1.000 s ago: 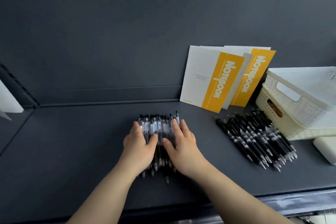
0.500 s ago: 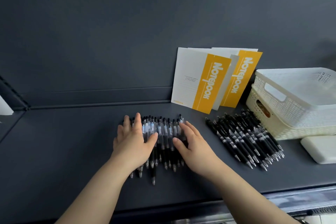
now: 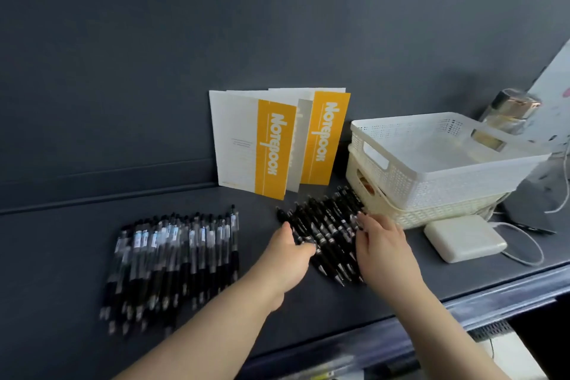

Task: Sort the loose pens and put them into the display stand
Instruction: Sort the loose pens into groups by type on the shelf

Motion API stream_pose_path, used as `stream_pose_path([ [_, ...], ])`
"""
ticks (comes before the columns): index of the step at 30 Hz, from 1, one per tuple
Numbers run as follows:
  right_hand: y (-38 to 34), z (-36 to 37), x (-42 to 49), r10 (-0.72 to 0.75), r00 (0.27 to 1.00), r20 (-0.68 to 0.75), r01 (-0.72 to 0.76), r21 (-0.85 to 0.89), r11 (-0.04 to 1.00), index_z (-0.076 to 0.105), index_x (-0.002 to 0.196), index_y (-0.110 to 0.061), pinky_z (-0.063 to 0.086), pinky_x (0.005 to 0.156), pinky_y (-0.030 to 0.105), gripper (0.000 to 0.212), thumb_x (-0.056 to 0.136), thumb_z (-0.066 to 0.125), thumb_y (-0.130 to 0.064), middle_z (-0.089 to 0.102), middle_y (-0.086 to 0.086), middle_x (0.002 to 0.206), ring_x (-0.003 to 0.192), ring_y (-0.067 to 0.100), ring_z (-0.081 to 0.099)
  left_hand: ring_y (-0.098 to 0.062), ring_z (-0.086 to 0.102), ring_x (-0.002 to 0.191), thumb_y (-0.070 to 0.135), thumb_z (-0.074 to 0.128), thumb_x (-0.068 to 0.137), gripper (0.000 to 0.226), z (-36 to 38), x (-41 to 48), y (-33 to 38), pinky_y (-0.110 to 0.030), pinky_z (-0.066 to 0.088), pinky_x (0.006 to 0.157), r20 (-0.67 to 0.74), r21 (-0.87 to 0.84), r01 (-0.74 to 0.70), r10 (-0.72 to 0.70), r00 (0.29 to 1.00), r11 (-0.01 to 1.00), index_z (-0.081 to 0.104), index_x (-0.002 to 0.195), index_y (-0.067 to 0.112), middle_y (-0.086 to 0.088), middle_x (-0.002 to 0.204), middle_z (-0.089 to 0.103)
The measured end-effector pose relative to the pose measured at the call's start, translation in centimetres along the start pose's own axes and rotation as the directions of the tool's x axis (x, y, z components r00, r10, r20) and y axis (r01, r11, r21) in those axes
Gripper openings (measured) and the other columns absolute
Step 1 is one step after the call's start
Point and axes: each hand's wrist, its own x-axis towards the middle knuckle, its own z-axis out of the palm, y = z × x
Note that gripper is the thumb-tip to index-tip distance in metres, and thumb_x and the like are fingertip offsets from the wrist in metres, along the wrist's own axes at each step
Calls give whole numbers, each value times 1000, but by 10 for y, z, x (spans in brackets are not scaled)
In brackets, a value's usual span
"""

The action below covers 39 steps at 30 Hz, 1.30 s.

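1. Two sorted groups of pens lie on the dark shelf (image 3: 77, 256): a clear-barrelled row (image 3: 175, 256) to the left, and a black pile (image 3: 327, 225) to the right, just beside the stacked white baskets (image 3: 431, 182).
2. Both hands are at the black pile. The left hand (image 3: 287, 256) meets its left edge and the right hand (image 3: 382, 244) lies on its right edge, so the pile sits between them.
3. The left hand's fingers reach forward, loosely together, and touch the nearest pens without curling round any. The right hand's fingers (image 3: 362, 225) are straight and slightly spread, pressing flat on the pens.
4. The black pens run from far-left to near-right, with their tips toward the person. The hands bracket them across the short way, so squeezing inward would likely gather them side by side.
5. Neither hand is clearly nearer, as both touch the pile. The clear row lies well apart to the left, out of reach of either hand as they now lie.
6. I cannot pick out a separate display stand. Notebooks (image 3: 271, 145) lean on the back wall, and a white block (image 3: 465, 237) with a cable lies to the right.
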Motion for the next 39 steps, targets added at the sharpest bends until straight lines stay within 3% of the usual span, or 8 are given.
stream_pose_path([
  [6,14,2,-1,24,998,55,-29,81,996,43,138,-11,24,104,33,43,97,43,-22,42,11,137,124,32,38,-22,16,144,19,47,94,75,24,29,7,-38,19,113,-119,-44,1,-6,993,999,-2,151,20,0,160,6],
  [12,15,0,-1,2,986,166,-36,202,979,41,137,-17,29,103,32,43,96,45,-26,40,9,134,123,30,39,-21,17,144,18,47,95,73,28,38,10,-40,18,117,-151,7,-11,12,988,1000,0,151,18,-2,159,13],
  [20,9,-1,29,-31,973,229,-12,186,982,26,146,-11,23,109,35,57,94,46,-25,45,13,138,130,27,33,-28,31,137,30,56,92,85,28,42,15,-36,34,107,-249,396,41,64,966,917,-4,151,14,-9,155,18],
  [26,4,-7,35,8,938,346,-90,221,971,16,149,-19,26,109,38,79,83,59,-31,34,16,139,131,33,30,-27,47,123,34,56,89,84,29,46,14,-38,46,95,-273,499,59,92,957,865,2,151,13,-12,145,33],
  [29,1,-7,36,-24,947,320,-57,240,969,13,149,-20,34,105,38,77,84,55,-20,34,18,137,126,34,36,-22,58,102,30,58,86,67,25,51,12,-34,52,79,-299,472,47,110,948,880,26,143,12,-8,125,53],
  [33,3,-4,40,-97,962,253,42,215,976,13,149,-16,42,80,28,73,85,47,-7,50,18,121,102,28,54,-18,60,95,24,56,88,50,20,52,9,-33,51,80,-335,349,31,93,938,937,40,134,12,-4,115,60],
  [36,6,-4,45,-137,961,239,85,214,973,14,148,-11,39,67,24,71,85,46,-2,61,12,98,77,19,52,-12,60,91,20,55,89,49,17,49,7,-27,49,73,-354,268,16,83,932,963,41,135,14,-1,112,61],
  [39,5,-4,46,-146,957,252,88,225,970,12,148,-13,42,65,26,73,84,46,-1,61,9,93,76,19,55,-12,54,103,20,56,89,56,14,49,3,-26,43,81,-378,186,6,66,923,982,35,141,14,0,124,55],
])
